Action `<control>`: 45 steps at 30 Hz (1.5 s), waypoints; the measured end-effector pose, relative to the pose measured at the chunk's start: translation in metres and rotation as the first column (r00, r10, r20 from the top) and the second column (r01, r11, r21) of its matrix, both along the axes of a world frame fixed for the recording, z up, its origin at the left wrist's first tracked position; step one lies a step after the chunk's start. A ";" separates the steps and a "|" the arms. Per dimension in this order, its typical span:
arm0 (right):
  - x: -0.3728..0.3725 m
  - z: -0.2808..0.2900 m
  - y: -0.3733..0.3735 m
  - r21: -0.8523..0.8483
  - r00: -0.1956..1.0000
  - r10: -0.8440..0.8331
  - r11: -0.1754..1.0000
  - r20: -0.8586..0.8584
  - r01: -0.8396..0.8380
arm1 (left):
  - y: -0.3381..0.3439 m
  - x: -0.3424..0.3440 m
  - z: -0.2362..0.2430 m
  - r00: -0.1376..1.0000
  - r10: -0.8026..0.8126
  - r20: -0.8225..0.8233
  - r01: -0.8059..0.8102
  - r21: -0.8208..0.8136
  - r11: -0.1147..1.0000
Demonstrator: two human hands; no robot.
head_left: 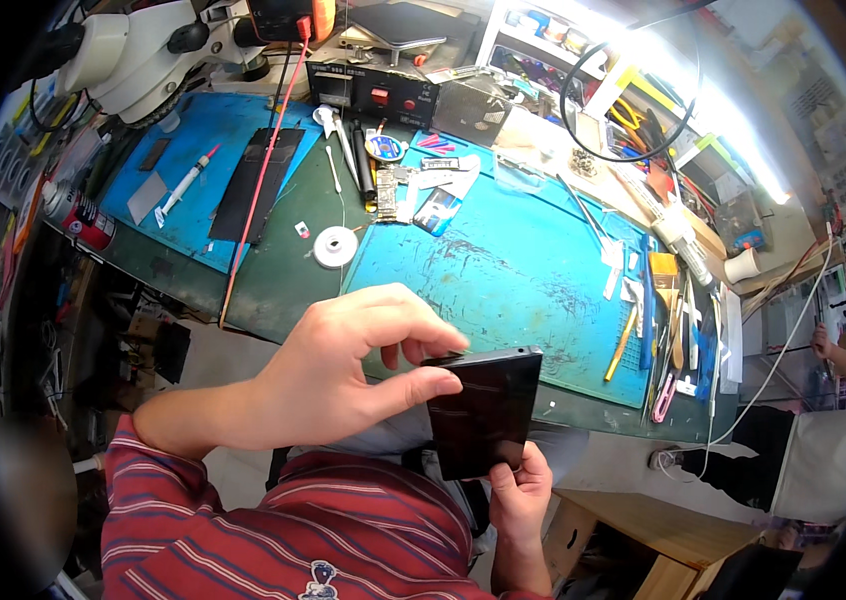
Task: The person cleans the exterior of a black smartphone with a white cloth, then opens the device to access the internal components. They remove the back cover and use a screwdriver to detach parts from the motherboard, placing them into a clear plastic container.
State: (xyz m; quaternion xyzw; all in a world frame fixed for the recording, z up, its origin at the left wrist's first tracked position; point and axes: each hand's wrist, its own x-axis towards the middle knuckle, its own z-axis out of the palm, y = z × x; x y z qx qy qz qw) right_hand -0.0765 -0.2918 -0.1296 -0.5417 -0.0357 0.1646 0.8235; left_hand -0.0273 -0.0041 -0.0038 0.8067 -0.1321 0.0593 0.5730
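Observation:
A black smartphone [483,425] is held in front of my body, over the near edge of the bench. It stands tilted, its narrow top edge toward the bench and its dark glossy face toward me. My left hand [368,360] comes in from the left and pinches the phone's upper left corner between thumb and fingers. Lower down, my right hand [521,490] grips the bottom end, thumb on the face; its other fingers are partly hidden behind the phone. Beyond the phone lies a scratched blue work mat [483,280].
A white spool [335,247] sits left of the mat, near a syringe [188,185] and black sheets [258,185]. Tweezers, a yellow-handled tool [621,343] and a pink cutter [664,398] lie right. A microscope [133,60] and black power unit [373,92] stand behind. Another person [823,440] stands right.

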 end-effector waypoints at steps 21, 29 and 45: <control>-0.011 -0.004 0.015 -0.012 0.998 -0.037 0.999 -0.047 0.036 | -0.003 -0.001 -0.002 0.992 0.050 0.113 -0.055 0.042 0.998; -0.011 0.011 0.019 -0.029 0.998 -0.049 0.998 0.029 0.050 | 0.001 0.009 -0.009 0.997 0.037 0.072 -0.040 0.039 0.998; -0.001 0.016 0.019 0.057 0.984 -0.178 0.982 -0.026 0.179 | -0.002 0.033 -0.050 0.999 -0.028 0.017 0.033 -0.458 0.888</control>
